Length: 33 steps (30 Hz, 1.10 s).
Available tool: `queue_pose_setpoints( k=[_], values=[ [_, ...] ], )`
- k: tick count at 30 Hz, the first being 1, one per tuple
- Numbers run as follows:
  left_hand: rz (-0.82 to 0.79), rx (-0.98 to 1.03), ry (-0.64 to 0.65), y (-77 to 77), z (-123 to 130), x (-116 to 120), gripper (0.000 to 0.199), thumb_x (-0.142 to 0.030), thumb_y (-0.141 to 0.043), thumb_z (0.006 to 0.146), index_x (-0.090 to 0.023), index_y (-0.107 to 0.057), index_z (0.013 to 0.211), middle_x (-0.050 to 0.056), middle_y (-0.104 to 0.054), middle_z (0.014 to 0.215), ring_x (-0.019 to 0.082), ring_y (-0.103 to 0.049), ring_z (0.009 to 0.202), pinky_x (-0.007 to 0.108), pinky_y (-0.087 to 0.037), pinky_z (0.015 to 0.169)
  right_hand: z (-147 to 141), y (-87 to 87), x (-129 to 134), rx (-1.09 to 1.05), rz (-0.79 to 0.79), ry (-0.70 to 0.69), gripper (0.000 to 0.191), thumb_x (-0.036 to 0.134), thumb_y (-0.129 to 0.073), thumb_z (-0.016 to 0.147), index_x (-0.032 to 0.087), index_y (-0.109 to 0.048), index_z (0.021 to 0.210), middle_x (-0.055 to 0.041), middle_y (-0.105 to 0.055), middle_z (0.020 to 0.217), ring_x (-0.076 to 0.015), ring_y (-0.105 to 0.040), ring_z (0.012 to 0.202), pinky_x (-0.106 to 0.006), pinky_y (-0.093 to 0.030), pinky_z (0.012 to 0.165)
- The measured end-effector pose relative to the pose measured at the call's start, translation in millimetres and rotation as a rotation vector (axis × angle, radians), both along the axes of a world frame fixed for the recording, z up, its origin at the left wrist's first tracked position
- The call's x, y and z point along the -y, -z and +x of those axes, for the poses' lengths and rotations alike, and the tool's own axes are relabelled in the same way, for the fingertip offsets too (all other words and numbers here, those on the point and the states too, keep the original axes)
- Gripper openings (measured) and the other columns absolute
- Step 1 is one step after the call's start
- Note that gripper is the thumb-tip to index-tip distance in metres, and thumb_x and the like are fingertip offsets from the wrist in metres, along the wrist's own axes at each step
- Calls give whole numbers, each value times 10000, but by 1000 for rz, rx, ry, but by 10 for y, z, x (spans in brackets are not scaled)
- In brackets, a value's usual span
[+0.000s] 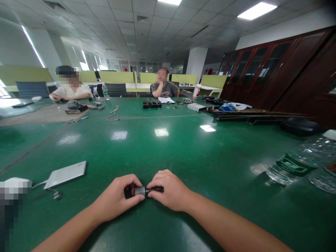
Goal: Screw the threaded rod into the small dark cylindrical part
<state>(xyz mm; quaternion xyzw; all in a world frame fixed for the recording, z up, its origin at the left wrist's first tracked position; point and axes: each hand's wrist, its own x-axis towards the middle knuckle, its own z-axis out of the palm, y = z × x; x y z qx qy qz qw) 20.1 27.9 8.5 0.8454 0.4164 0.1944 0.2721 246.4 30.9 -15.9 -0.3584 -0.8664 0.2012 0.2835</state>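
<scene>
Near the front of the green table, my left hand (122, 196) pinches a short grey metal cylinder (140, 190) between thumb and fingers. A dark, thin shaft with a ridged part (152, 189) meets the cylinder's right end. My right hand (168, 190) grips this shaft, its thumb below and fingers above. The two pieces lie in one line, roughly level; whether they are joined cannot be told. Part of the shaft is hidden by my right fingers, and the cylinder's dark left end sits inside the curl of my left hand.
A silver flat box (67, 174) with a cable lies left of my hands. Clear water bottles (295, 164) stand at right. Across the green table (147, 147) are a black tray (152, 104), long dark strips (244, 115) and tools. Two people sit at the far side.
</scene>
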Motion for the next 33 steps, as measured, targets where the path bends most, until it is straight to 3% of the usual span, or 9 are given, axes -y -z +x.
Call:
queue_pose_setpoints(
  k=[33],
  values=[
    [6,7,4,0,13,8,125,-283,-672,823,-184,-601,851,-17,-588,771,149,-561,699,243,-415,648,0,-19,19,21,20,-24,136,224,-697,796,218,-732,926,-11,-718,843,-168,-615,840,-312,-394,814]
  ],
)
